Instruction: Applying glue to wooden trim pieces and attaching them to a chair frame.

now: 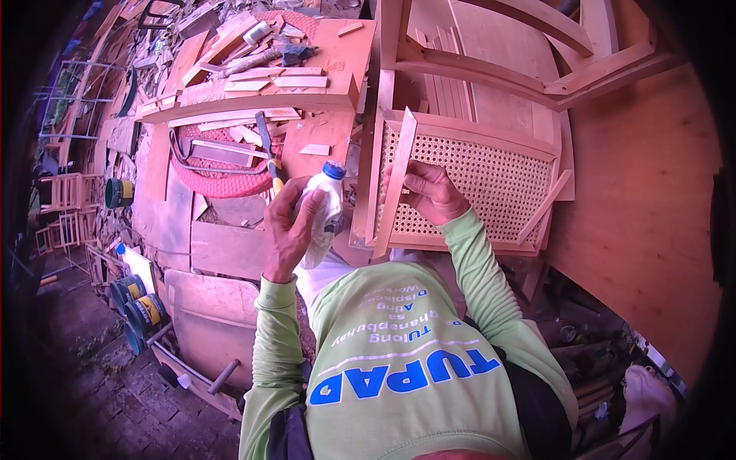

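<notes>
My left hand (287, 221) grips a translucent plastic bottle (328, 198) with a blue cap, dented and holding something white. Between the thumb and fingers of my right hand (432, 191) is a thin wooden strip (397, 184) with slanted ends, held nearly upright in view. Beneath that hand lies a woven cane panel (477, 178) set in a wooden frame (500, 135). A second short wooden strip (545, 207) rests at an angle over the frame's right side. The bottle and the strip are apart.
A hacksaw (230, 168) with a yellow and black handle lies on a red round woven surface (215, 187). A hammer (293, 54) and wood offcuts (302, 81) cover the bench on the left. Chair-like wooden framing (477, 66) rises behind the panel; several buckets (144, 313) stand lower left.
</notes>
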{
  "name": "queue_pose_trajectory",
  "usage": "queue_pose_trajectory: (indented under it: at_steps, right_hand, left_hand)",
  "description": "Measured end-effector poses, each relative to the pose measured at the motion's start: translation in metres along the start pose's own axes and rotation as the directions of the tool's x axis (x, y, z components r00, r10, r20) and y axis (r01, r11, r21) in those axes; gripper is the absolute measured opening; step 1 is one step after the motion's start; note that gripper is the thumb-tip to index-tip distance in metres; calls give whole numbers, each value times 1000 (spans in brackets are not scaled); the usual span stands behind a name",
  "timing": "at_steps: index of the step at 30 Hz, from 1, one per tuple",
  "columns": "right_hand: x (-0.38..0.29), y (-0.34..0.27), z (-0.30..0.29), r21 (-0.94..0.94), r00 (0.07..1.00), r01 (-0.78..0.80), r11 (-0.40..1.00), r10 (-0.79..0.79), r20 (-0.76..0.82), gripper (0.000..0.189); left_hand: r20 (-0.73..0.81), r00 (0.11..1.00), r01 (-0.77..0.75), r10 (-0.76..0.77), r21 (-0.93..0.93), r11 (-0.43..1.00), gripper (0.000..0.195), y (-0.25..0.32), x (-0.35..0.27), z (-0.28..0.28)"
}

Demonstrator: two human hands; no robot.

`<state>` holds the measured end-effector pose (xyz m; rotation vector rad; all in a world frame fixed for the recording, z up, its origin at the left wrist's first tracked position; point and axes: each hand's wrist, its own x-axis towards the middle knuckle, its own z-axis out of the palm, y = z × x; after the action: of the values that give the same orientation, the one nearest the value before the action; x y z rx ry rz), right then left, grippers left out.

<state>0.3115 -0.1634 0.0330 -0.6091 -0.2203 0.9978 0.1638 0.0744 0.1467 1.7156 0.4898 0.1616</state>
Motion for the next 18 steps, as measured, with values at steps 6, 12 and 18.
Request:
queue_pose_trajectory:
  at_steps: [6,12,18]
  right_hand:
    - [-2,3,3,33,1000,-18,999,17,1,30]
    - [-3,7,3,52,1000,-30,998,30,5,30]
    - [-4,8,7,48,1000,-15,999,15,10,30]
  left_hand:
    - [5,1000,6,-6,-16,1000,24,0,-3,1]
    - [4,1000,-13,13,14,1000,25,-2,-6,-1]
    - [-4,1000,-11,10,-29,1000,26,-2,-9,-2]
